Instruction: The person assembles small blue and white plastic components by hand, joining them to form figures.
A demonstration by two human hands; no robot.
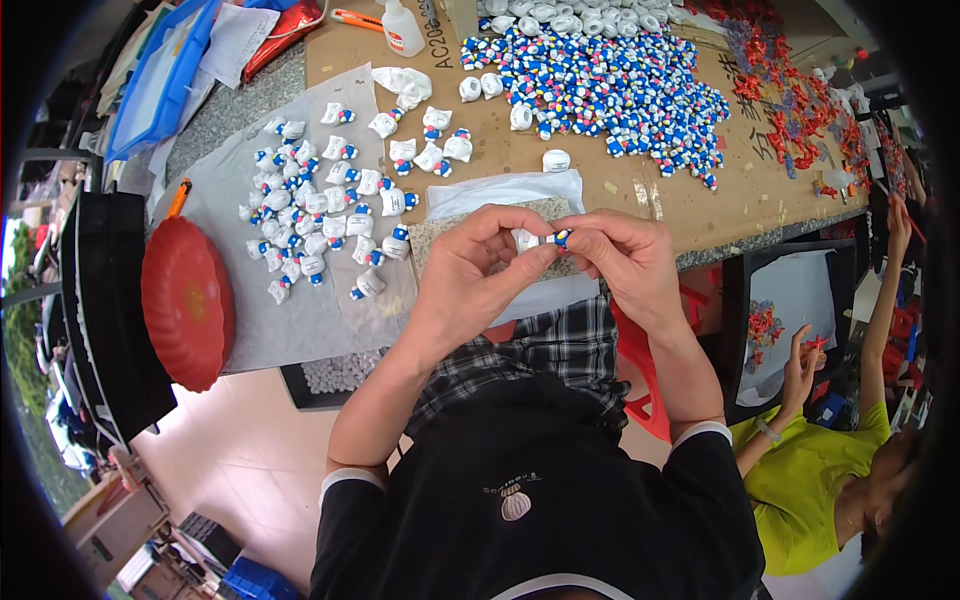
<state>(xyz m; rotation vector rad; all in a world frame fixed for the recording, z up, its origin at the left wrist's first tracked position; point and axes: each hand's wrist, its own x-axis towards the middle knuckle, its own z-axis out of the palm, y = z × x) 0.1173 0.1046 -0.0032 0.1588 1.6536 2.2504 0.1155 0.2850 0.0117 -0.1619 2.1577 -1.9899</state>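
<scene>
Close in front of me, my left hand [468, 268] pinches a small white figurine head [522, 239]. My right hand [632, 262] grips a small blue figurine body [561, 239] by its fingertips, end to end with the head; whether they are joined I cannot tell. Both hands are above a speckled stone slab [432, 232] on white paper [545, 188]. Further off lies a big pile of blue bodies [610, 95], with white heads [590, 22] behind it. A single head [556, 160] rests nearer. Many white-and-blue figurines [322, 203] lie on paper at the left.
A red scalloped dish [187, 305] stands at the left edge, below a blue tray [165, 80]. A white bottle [402, 30] and an orange cutter [357, 19] lie far back. Red pieces [785, 85] cover the far right. A co-worker in a yellow-green shirt [815, 490] sits right.
</scene>
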